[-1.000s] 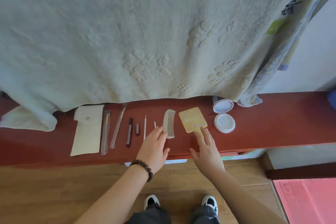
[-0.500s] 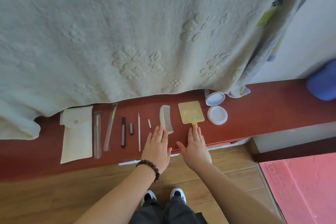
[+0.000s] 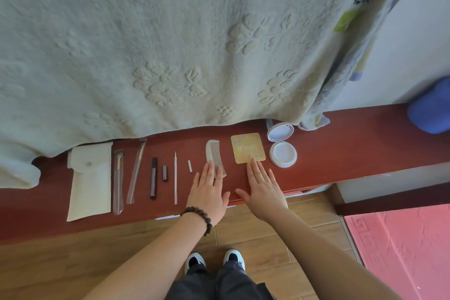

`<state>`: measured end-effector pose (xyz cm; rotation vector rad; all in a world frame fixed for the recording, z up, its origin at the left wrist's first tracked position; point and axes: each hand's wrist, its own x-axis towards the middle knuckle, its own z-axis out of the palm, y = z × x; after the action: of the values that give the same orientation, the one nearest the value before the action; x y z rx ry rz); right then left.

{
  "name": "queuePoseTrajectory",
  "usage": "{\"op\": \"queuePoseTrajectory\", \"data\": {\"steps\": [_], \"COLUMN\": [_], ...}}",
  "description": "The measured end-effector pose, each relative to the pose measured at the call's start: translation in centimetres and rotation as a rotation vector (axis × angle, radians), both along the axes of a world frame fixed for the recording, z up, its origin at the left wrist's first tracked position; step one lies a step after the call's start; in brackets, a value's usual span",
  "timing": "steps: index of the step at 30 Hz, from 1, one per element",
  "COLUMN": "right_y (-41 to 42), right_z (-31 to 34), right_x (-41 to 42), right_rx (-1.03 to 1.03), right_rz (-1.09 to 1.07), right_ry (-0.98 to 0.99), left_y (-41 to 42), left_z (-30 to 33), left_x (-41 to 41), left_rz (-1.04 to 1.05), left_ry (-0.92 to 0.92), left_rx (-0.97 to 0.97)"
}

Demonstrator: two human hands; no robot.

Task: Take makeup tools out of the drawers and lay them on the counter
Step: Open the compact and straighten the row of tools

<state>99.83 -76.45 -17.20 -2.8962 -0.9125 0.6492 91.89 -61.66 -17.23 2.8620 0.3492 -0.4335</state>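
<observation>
- Our left hand (image 3: 207, 192) lies flat, palm down, fingers straight and close together, a bead bracelet (image 3: 198, 219) round the wrist.
- Our right hand (image 3: 263, 190) lies flat beside it, fingers straight, thumb spread toward the left one.

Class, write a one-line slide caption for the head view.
Both hands rest flat on the red counter beside a comb and mirror.

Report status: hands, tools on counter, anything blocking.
Left hand flat, fingertips over comb. Right hand flat, fingertips at yellow mirror. Tools in a row on counter. Nothing blocking.
</observation>
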Motion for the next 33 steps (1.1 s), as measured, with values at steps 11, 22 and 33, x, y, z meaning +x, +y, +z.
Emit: {"op": "queuePoseTrajectory", "data": {"steps": [11, 22, 33], "right_y": [-2.0, -4.5, -3.9], "right_z": [1.5, 0.6, 0.8], "right_x": [2.9, 7.4, 6.6], "right_rx": [0.405, 0.45, 0.449], "right_rz": [-0.308, -0.631, -0.499], "right_ry": [-0.124, -0.04, -0.23], "left_y": [-1.5, -1.1, -1.3], "left_z": [0.5, 0.6, 0.7], "left_x": [1.7, 1.9, 2.3], "left_rz": [0.046, 0.12, 0.127], "left_ry": [-0.005, -0.018, -0.022], "left_rx": [-0.022, -0.061, -0.054]}}
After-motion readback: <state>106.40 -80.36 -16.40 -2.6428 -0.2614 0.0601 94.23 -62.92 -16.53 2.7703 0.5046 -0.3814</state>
